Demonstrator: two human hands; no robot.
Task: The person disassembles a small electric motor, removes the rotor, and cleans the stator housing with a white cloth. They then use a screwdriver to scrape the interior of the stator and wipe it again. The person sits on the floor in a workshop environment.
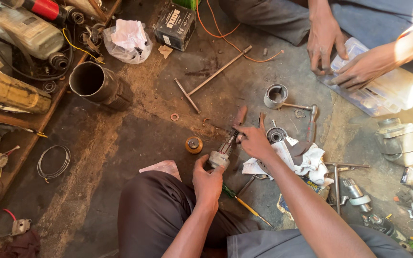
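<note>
Two hands work on one small motor part (222, 154) just above the person's knees, over a gritty concrete floor (135, 124). The left hand (207, 177) is clamped round the part's grey metal end, holding it tilted up off the floor. The right hand (253, 141) is closed at the part's upper end, fingertips pinched on what looks like its shaft or a slim tool, though the view is too small to tell which. The step in hand seems to be stripping or fitting something at that upper end, with the left hand acting as a vice. The next move likely calls for a steady grip below and a careful twist or pull above, kept in line with the shaft. A white rag (302, 160) lies just beside the right wrist, a green-handled screwdriver (242, 204) under the forearm, and a round brass-coloured piece (193, 144) sits near the left hand. A T-shaped wrench (213, 76) lies farther off, near a grey metal ring (276, 95). Another person's hands (345, 52) rest on a clear plastic box (383, 91), well apart.
</note>
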